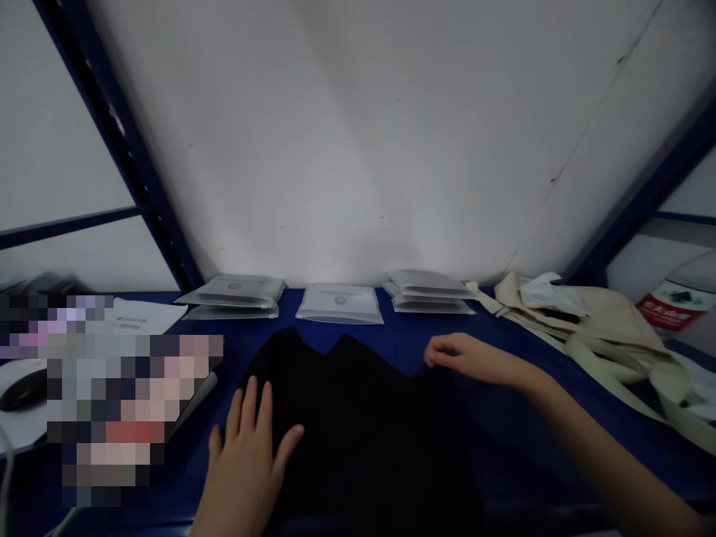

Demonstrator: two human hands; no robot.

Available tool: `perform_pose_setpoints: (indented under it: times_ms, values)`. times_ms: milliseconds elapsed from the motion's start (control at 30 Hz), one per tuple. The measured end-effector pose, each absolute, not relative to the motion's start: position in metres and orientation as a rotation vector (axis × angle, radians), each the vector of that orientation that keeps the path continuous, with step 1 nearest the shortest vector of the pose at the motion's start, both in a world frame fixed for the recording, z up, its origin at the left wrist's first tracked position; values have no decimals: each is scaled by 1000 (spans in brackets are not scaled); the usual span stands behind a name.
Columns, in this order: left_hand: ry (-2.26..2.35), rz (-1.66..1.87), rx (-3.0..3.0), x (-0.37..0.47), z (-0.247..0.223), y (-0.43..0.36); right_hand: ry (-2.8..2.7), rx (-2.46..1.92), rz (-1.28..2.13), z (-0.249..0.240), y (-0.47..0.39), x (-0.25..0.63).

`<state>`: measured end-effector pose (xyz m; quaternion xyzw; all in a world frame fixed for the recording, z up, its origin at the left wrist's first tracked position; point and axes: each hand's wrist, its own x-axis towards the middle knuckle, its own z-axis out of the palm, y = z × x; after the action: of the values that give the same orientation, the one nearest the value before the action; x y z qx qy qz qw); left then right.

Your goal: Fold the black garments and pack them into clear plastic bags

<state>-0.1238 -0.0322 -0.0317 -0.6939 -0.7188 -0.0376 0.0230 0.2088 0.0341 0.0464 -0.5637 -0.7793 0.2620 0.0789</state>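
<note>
A black garment (pixel 363 440) lies spread on the blue tabletop (pixel 514 432) in front of me, its edge farthest from me uneven with two peaks. My left hand (pixel 246 447) rests on the garment's left side, palm down with the fingers spread. At the garment's far right corner is my right hand (pixel 450 352), its fingers curled and the thumb and fingertips together. Whether cloth is pinched between them is too dark to tell.
Along the back edge lie flat plastic packets in a left stack (pixel 240 291), a middle one (pixel 340 302) and a right stack (pixel 428 287). Beige cloth straps (pixel 620 328) and a labelled jar (pixel 676 302) are at right. A black mouse (pixel 25 389) sits at left beside a blurred-out area.
</note>
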Motion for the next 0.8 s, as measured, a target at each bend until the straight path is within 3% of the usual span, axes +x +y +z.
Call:
perform_pose_setpoints:
  times_ms: [200,333,533,667,800]
  values:
    - [-2187,-350,-2160,-136,-18,-37,-2410,-1524,1059,56,5,214]
    - [-1949,-498,-2471,-131,11,-9,-2364,-1626,933,43,-15,213]
    - [-1366,-271,-3143,-97,31,44,-2158,-1560,745,26,2,212]
    - [-1444,-17,-3113,-79,17,61,-1775,-1726,806,11,27,218]
    - [-1618,-132,-2936,-71,1,68,-1588,-1954,726,2,48,222]
